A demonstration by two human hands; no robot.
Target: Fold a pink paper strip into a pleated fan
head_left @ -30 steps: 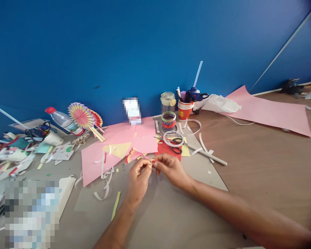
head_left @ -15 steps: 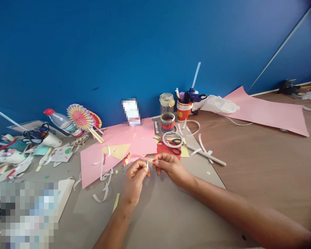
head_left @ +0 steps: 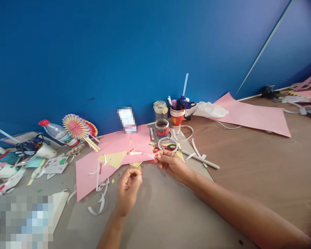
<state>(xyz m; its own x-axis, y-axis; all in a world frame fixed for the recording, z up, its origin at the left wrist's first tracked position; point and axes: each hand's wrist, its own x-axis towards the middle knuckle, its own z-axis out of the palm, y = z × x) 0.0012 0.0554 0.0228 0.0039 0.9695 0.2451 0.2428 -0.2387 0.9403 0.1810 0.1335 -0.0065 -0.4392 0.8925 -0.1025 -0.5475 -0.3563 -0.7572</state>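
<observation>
Thumb and fingertips of my right hand (head_left: 172, 166) pinch the end of a narrow folded paper strip (head_left: 140, 153) in pink, white and red. The strip stretches leftward above the pink sheets (head_left: 116, 141). My left hand (head_left: 128, 190) is apart from it, lower and to the left, fingers curled in a pinch; whatever they hold, if anything, is hidden. Just beyond my right hand are scissors (head_left: 171, 146) with dark handles and a roll of clear tape (head_left: 168, 144). A yellow paper piece (head_left: 114, 159) rests on the pink sheets.
Pleated paper fans (head_left: 76, 127) and a red-capped bottle (head_left: 55, 131) stand at the left. A lidded jar (head_left: 161, 119) and a red paper cup (head_left: 176, 117) with tools are at the back. A pale stick (head_left: 200, 158) lies right; white strips (head_left: 101, 204) are scattered about.
My left hand has moved down and away from the paper strip, and the white piece at its thumb no longer shows. My right hand still holds the strip. The view has shifted slightly.
</observation>
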